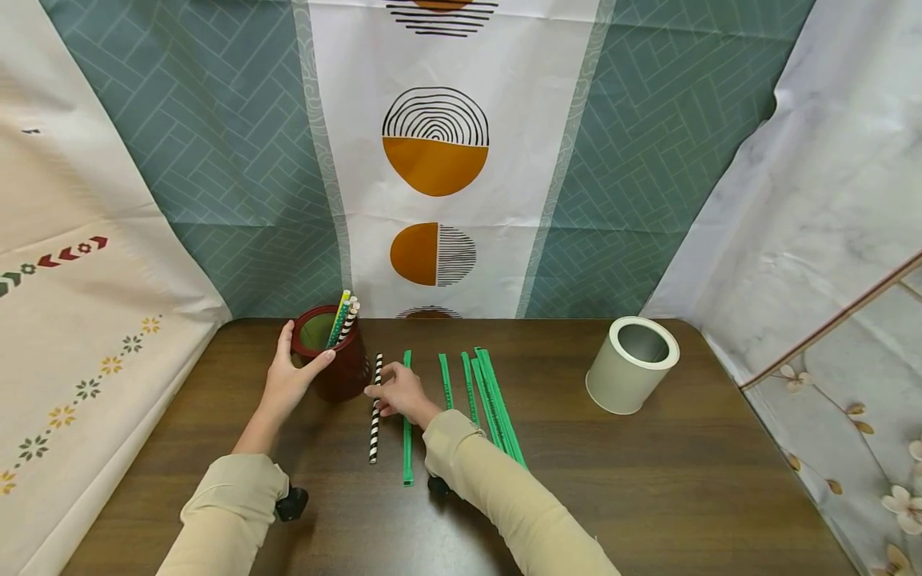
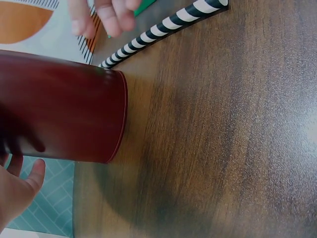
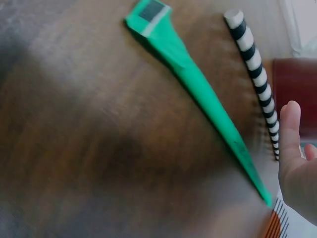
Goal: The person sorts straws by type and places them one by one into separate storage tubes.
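Note:
My left hand (image 1: 286, 384) grips the dark red cup (image 1: 343, 372) at the left, its thumb along the near side by the rim. Several straws (image 1: 344, 320), yellow, green and striped, lean inside that cup. A black-and-white striped straw (image 1: 374, 436) lies on the table just right of the cup. Over it hovers my right hand (image 1: 403, 394), thumb and fingers apart around the straw's middle. The left wrist view shows those fingertips (image 2: 111, 17) above the striped straw (image 2: 158, 30). A flat green strip (image 3: 208, 99) lies beside the straw in the right wrist view.
More long green strips (image 1: 504, 408) lie side by side right of my right hand, partly hidden by the sleeve. A whitish cylindrical container (image 1: 625, 380) stands at the right of the brown table (image 1: 691, 488). Patterned cloth (image 1: 238, 160) hangs behind the table.

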Demonstrator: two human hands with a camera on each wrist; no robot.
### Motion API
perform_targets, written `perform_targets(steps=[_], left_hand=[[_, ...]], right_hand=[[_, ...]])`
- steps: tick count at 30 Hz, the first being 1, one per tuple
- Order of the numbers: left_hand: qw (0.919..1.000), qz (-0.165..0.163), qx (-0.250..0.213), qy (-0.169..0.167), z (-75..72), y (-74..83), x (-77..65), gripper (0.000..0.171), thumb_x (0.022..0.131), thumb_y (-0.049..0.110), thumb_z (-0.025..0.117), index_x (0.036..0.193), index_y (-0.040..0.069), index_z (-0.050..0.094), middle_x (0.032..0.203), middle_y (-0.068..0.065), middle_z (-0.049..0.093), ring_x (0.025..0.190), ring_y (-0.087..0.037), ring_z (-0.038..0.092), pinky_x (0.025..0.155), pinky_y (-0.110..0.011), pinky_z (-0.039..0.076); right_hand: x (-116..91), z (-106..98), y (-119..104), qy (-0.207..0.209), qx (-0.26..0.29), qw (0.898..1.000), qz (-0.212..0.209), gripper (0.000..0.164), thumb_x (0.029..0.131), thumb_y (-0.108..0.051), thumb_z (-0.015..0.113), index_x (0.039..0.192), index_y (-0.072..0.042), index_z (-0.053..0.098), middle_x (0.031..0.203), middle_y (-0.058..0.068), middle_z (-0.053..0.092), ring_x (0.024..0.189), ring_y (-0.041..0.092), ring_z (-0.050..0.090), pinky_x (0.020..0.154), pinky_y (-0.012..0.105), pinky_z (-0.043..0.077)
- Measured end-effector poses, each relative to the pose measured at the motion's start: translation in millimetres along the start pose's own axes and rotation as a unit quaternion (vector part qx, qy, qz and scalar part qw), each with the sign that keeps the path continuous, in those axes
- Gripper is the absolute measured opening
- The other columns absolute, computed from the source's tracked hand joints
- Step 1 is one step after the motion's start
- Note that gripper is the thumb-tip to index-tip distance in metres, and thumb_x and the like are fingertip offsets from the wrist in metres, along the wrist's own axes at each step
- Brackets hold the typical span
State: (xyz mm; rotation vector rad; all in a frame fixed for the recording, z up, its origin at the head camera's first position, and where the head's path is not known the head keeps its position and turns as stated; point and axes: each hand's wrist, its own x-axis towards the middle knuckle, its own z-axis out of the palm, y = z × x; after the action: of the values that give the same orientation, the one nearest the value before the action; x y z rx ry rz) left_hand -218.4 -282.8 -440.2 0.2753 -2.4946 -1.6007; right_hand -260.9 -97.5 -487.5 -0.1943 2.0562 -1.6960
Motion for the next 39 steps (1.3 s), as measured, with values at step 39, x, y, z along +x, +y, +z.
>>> perform_targets(steps=[39], left_hand=[[1.0000,-0.005,-0.005,0.001,0.0,1.3,-0.3,0.093,0.080,0.045,0.060,0.143,0.023,-0.004,0.150,-0.002,-0.002,0.137,-0.029,0.000,0.102,-0.061,0.010]], right_hand=[[-17.7,-7.7,11.6,-0.031,-0.207,0.978,0.005,0.036,0.068,0.003,0.071,0.098,0.000,0.052,0.059,0.007,0.055,0.035,0.012,0.049,0.037,0.025,0.047]])
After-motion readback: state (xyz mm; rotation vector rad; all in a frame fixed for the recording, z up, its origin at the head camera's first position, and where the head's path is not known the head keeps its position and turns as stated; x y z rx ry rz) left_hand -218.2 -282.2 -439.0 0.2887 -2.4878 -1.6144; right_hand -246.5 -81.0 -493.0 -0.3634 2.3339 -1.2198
